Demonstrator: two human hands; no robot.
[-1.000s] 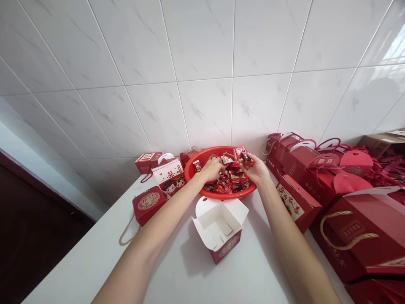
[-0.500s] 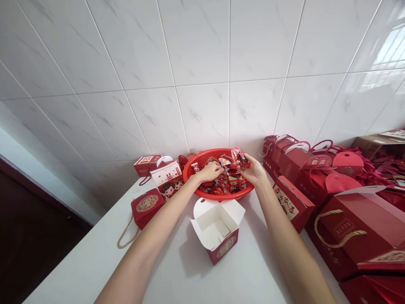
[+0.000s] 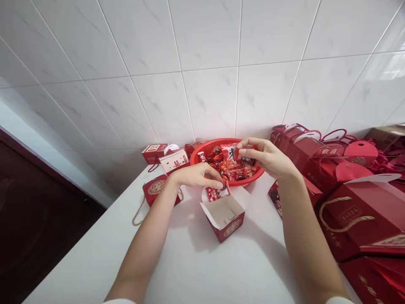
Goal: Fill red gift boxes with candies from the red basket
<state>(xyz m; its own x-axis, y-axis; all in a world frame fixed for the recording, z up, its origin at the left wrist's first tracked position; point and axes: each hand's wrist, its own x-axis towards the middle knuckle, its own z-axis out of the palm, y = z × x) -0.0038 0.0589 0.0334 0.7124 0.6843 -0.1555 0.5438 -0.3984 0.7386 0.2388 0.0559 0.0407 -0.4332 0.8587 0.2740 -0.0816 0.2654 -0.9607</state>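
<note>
Pinched in the fingers of my left hand [image 3: 202,175] is a red-and-white candy packet [image 3: 217,193], held over the back edge of an open gift box [image 3: 225,213]. That box is dark red outside and white inside, its flaps spread, and its visible inside holds nothing. My right hand [image 3: 268,156] is closed on a clear-and-red candy packet [image 3: 230,157] with dark lettering, raised above the basket. The red plastic basket [image 3: 205,147] holds many wrapped candies [image 3: 236,175] and stands against the wall behind the box.
Closed red boxes [image 3: 155,188] with cord handles stand left of the basket. A large pile of red gift boxes [image 3: 357,211] fills the right side. White tiled wall [image 3: 211,105] rises behind the white table [image 3: 190,270].
My left hand has come out of the basket toward the gift box with a candy packet. My right hand has lifted slightly, still holding candy. The view has shifted a little.
</note>
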